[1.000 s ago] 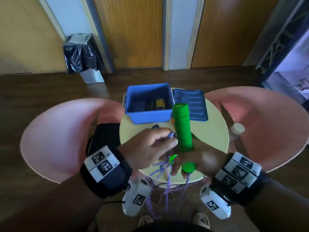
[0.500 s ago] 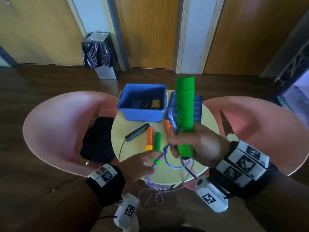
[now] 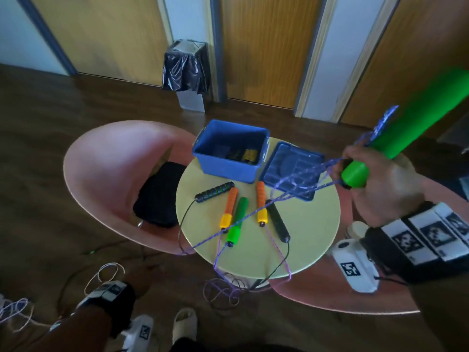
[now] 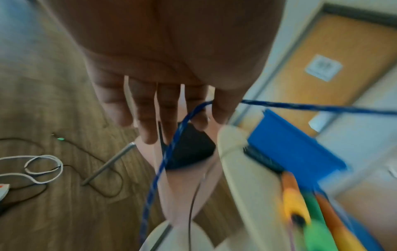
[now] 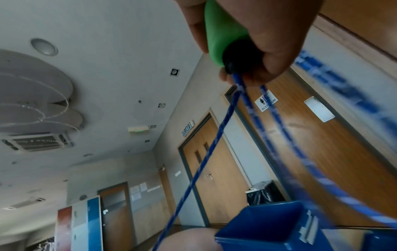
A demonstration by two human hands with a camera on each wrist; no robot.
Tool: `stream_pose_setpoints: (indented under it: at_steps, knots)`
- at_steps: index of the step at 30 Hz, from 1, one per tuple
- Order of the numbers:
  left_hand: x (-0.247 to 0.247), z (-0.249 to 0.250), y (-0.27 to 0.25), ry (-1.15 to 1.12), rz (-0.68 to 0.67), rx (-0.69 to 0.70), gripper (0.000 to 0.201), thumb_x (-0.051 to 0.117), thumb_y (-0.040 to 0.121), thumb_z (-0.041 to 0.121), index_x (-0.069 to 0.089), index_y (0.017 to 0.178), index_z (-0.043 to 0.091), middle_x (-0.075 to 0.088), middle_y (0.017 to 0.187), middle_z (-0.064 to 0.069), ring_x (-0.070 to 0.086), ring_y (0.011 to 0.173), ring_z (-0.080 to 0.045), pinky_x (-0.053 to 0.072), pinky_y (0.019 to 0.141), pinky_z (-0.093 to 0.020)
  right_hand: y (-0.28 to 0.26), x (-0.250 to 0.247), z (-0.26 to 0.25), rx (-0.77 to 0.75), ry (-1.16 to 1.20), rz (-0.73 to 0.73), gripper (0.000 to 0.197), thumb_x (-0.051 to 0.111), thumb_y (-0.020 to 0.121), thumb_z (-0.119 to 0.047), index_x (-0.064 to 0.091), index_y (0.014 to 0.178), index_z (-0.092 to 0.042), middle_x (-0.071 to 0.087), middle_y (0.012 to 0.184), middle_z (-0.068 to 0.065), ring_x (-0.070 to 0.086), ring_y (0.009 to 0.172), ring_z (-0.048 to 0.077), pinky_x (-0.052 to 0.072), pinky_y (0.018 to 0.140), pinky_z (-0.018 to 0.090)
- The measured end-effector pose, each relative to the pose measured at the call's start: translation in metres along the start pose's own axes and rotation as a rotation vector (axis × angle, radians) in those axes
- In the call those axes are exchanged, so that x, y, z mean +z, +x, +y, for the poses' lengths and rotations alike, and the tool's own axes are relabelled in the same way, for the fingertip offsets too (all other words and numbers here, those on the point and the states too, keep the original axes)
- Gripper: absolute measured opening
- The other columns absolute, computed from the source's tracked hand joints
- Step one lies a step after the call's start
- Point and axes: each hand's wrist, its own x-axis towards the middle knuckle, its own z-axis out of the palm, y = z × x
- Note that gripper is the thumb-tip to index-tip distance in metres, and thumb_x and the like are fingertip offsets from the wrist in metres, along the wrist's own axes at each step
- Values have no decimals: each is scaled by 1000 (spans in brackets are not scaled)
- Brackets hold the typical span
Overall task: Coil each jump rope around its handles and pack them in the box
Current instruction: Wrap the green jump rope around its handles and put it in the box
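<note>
My right hand (image 3: 375, 181) grips a green jump rope handle (image 3: 411, 123) raised at the right, above the table's edge; the right wrist view shows the fingers (image 5: 275, 56) curled round the handle's lower end (image 5: 223, 34). Its blue-purple rope (image 3: 299, 179) stretches down-left across the round table (image 3: 304, 237) to my left hand (image 4: 171, 105), low beside the table. There the fingers are straight and the rope (image 4: 167, 152) runs over the index finger. The matching green handle (image 3: 237, 219) lies on the table. The open blue box (image 3: 228, 171) stands at the table's far side.
Two orange handles (image 3: 229, 207) and two black handles (image 3: 214, 191) lie on the table, their cords hanging to the floor. The blue lid (image 3: 291, 168) lies right of the box. Pink chairs (image 3: 106, 174) flank the table; a black bag (image 3: 160, 194) sits on the left one.
My right hand has swung the green handle up and out to the right. My left hand has dropped down-left below the table's edge, and the rope between them has drawn out long.
</note>
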Motion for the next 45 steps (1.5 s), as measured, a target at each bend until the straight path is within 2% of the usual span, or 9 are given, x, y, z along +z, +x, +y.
stream_pose_setpoints:
  at_steps: [4, 8, 11, 14, 20, 28, 34, 38, 45]
  knots:
    - [-54, -11, -21, -162, 310, -242, 32, 52, 101, 17, 64, 113, -11, 64, 115, -34, 63, 104, -43, 47, 89, -46, 14, -27, 18, 45, -225, 95, 22, 76, 64, -30, 59, 73, -20, 62, 69, 14, 60, 55, 23, 45, 57, 34]
    - [-101, 0, -43, -271, 449, -252, 59, 78, 82, 18, 51, 129, -5, 66, 109, -33, 65, 97, -47, 46, 79, -45, 4, -31, 34, 208, -605, -219, 20, 80, 70, -23, 63, 74, -15, 63, 59, 5, 58, 57, 25, 44, 61, 40]
    - [-115, 22, -50, -666, 592, -63, 12, 60, 97, 17, 58, 94, 6, 69, 65, -6, 66, 72, -12, 47, 66, -27, -22, -17, 39, 459, -961, -752, 16, 79, 74, -19, 66, 83, -16, 64, 63, 4, 59, 60, 22, 46, 63, 38]
    - [-135, 63, -53, -996, 677, -13, 38, 36, 105, 33, 41, 70, 21, 51, 38, 11, 50, 40, -1, 40, 54, -23, -44, -1, 48, 512, -1232, -1103, 17, 72, 70, -28, 67, 84, -20, 62, 60, -1, 59, 57, 12, 49, 62, 32]
    - [-194, 77, -65, -884, 813, 322, 51, 48, 93, 51, 38, 55, 18, 34, 47, -3, 32, 46, -21, 28, 57, -40, -58, 32, 70, 439, -1436, -1153, 14, 69, 77, -30, 60, 81, -20, 58, 61, -3, 56, 58, 10, 54, 71, 36]
    - [-184, 89, -71, -540, 493, 492, 53, 48, 86, 53, 45, 59, 8, 42, 52, -16, 38, 52, -23, 32, 58, -38, -61, 38, 90, 555, -1319, -928, 21, 70, 79, -30, 59, 96, -24, 61, 67, 0, 59, 51, 11, 50, 57, 28]
    - [-118, 105, -62, -335, 150, 487, 46, 51, 82, 48, 55, 52, 14, 44, 46, 5, 38, 46, -4, 32, 54, -27, -84, 0, 107, 790, -1307, -893, 23, 69, 79, -30, 58, 98, -22, 62, 71, 1, 58, 53, 13, 51, 56, 28]
    - [-80, 109, -49, 230, -213, 454, 49, 47, 84, 57, 54, 51, 23, 53, 49, 14, 50, 51, 2, 35, 57, -18, -109, -32, 118, 979, -1319, -905, 17, 67, 84, -26, 56, 98, -23, 57, 69, 1, 54, 47, 8, 50, 50, 22]
    - [-8, 89, -18, 744, -342, 378, 52, 49, 81, 64, 64, 64, 18, 53, 54, 6, 58, 61, -7, 48, 63, -23, -135, -81, 152, 1075, -1458, -826, 44, 53, 43, -61, 45, 72, -28, 53, 69, -4, 57, 61, 17, 50, 54, 26]
